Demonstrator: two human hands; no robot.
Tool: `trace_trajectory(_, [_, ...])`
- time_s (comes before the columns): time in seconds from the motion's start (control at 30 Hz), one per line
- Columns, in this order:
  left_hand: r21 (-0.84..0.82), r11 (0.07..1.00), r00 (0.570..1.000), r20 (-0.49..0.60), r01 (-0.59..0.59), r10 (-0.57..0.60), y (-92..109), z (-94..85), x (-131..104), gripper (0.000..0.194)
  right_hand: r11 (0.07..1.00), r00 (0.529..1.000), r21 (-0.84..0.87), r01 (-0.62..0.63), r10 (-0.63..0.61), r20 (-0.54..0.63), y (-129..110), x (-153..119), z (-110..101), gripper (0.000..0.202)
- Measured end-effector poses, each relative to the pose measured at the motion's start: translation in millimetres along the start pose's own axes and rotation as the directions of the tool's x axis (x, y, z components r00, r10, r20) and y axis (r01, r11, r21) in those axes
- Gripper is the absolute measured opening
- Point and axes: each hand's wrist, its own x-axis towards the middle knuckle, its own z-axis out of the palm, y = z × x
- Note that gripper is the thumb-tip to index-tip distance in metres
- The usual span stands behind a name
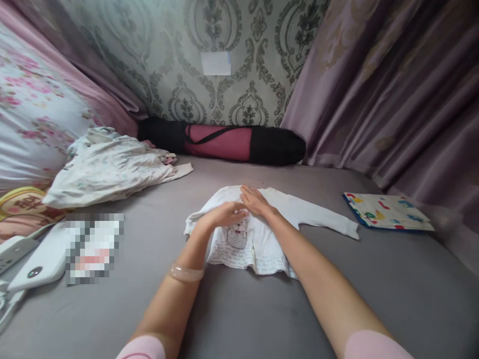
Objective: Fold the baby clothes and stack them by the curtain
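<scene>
Shirt: the white long-sleeved shirt (267,249) lies on the grey sheet (239,319), directly under both hands, its hem on the near side of the grip.

Grip: I read the right hand (256,200) as flat, fingers extended and together across the upper part of the shirt, no cloth seen pinched. The left hand (230,213) sits just beside it, fingers bent inward over the printed bear (237,233); I cannot tell from my feed whether it pinches fabric or only rests there.

Progress: laying-out looks largely done, in my judgement. The sleeve to the right of the hands runs outward, nearly straight to its cuff. Left, as I see it: the sleeve beside the left hand is bent down and bunched, a crease runs down the body nearer than the hands, and the hem is wavy. No fold across the body is visible to me.

Around the grip: well right of the right hand, a folded patterned cloth (389,212), neat and flat. Left of and beyond the left hand, a rumpled pale garment (108,167), loosely heaped.
</scene>
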Motion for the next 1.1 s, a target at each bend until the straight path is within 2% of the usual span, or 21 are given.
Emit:
trace_trajectory(0.03, [-0.027, 0.998, 0.998, -0.025, 0.054, -0.055, -3, -14.4, -9, 0.043, 0.999, 1.000, -0.032, 0.005, -0.005, -0.002, -1, -1, 0, 0.056])
trace_trajectory(0.1, [-0.002, 0.982, 0.969, -0.159, 0.191, -0.189, -11, -41.4, -29, 0.046, 0.998, 1.000, -0.068, 0.004, -0.004, 0.013, -3, -2, -1, 0.056])
trace_trajectory(0.17, [0.030, 0.936, 0.906, -0.265, 0.351, -0.331, -20, -63.0, -51, 0.048, 0.997, 0.999, -0.075, -0.011, 0.014, 0.041, -6, -1, -5, 0.056])
trace_trajectory(0.27, [0.005, 0.829, 0.800, -0.266, 0.559, -0.537, -33, -81.1, -79, 0.050, 0.995, 0.999, -0.092, -0.031, 0.033, 0.018, -15, 4, -11, 0.055])
trace_trajectory(0.33, [-0.037, 0.773, 0.757, -0.177, 0.633, -0.629, -41, -84.2, -90, 0.047, 0.996, 0.999, -0.085, -0.024, 0.022, -0.030, -26, 11, -10, 0.053])
trace_trajectory(0.43, [-0.190, 0.738, 0.745, -0.051, 0.647, -0.666, -53, -78.5, -93, 0.036, 1.000, 0.999, -0.025, -0.011, 0.010, -0.047, -42, 20, -2, 0.050])
trace_trajectory(0.5, [-0.308, 0.705, 0.724, -0.067, 0.639, -0.686, -60, -70.1, -86, 0.027, 1.000, 0.998, -0.003, -0.030, 0.030, -0.048, -50, 24, 6, 0.049])
trace_trajectory(0.57, [-0.320, 0.702, 0.694, -0.160, 0.636, -0.702, -66, -60.5, -74, 0.021, 0.998, 0.996, -0.008, -0.070, 0.069, -0.063, -54, 24, 16, 0.050])
trace_trajectory(0.67, [-0.215, 0.763, 0.702, -0.302, 0.609, -0.645, -70, -49.6, -52, 0.021, 0.993, 0.990, -0.038, -0.113, 0.109, -0.091, -55, 20, 27, 0.052])
trace_trajectory(0.73, [-0.178, 0.794, 0.724, -0.332, 0.581, -0.604, -70, -47.3, -37, 0.020, 0.992, 0.988, -0.059, -0.111, 0.104, -0.111, -54, 16, 32, 0.053])
trace_trajectory(0.9, [-0.147, 0.802, 0.776, -0.202, 0.579, -0.598, -64, -53.1, -3, 0.016, 0.993, 0.983, -0.078, -0.088, 0.074, -0.167, -56, 12, 36, 0.055])
trace_trajectory(1.1, [-0.152, 0.811, 0.806, -0.112, 0.564, -0.582, -61, -55.0, 23, 0.025, 0.995, 0.979, -0.059, -0.085, 0.072, -0.189, -58, 10, 36, 0.055])
